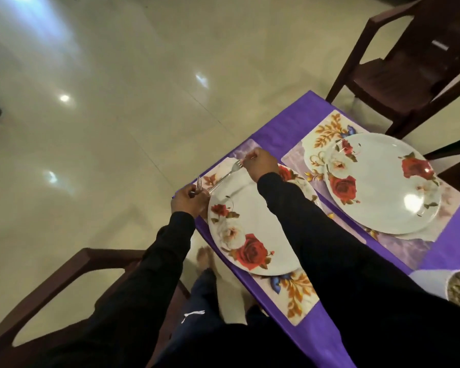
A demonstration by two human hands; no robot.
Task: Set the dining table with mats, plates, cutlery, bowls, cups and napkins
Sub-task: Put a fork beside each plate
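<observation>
Rose-patterned white plates (252, 229), purple tablecloth (282, 123)

Two round white rose-printed plates (258, 235) (383, 184) are sitting side by side, each on a floral rectangular mat (295, 296) (327, 128); a silver metal fork (222, 177) is lying beside the nearer plate.

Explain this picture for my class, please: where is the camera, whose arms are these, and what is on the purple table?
There is no machine here. The camera sits on a person's head, looking down at their own arms in black sleeves. On the purple tablecloth lie two flowered mats, each with a rose-patterned plate: the near plate and the far plate. The right hand sets down a fork beside the near plate. The left hand grips spare forks. Brown chairs stand around.
</observation>
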